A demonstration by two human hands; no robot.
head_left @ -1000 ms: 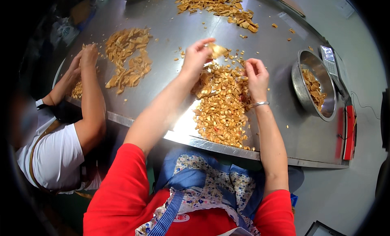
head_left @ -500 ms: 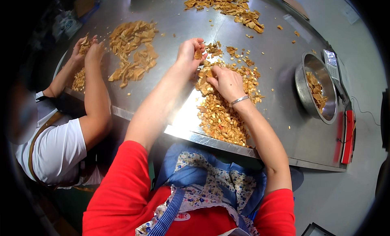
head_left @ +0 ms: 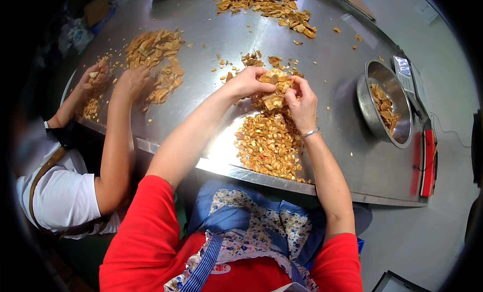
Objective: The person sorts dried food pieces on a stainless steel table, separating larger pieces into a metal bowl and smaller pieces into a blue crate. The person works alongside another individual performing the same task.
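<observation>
Between my two hands, just above the pile, is a clump of dried golden-brown pieces (head_left: 275,93). My left hand (head_left: 247,84) grips its left side, thumb and fingers closed on it. On the right side, my right hand (head_left: 303,105) pinches the clump with fingers bent; a silver bracelet sits on that wrist. Beneath them a heap of small yellow-brown flat bits (head_left: 269,146) spreads toward the table's near edge. Darker dried flakes (head_left: 251,59) and scattered pale bits lie just beyond my hands.
The round-edged metal table (head_left: 332,141) carries a steel bowl (head_left: 370,108) of brown pieces at right, by a red-and-black tool (head_left: 428,161). Larger dried strips (head_left: 151,48) lie left, more (head_left: 266,3) at the back. A co-worker's hands (head_left: 132,83) handle pieces at left.
My right hand has lifted from the pile and turned, and both hands now hold a clump between them. The co-worker's nearer hand has moved right, to the strips.
</observation>
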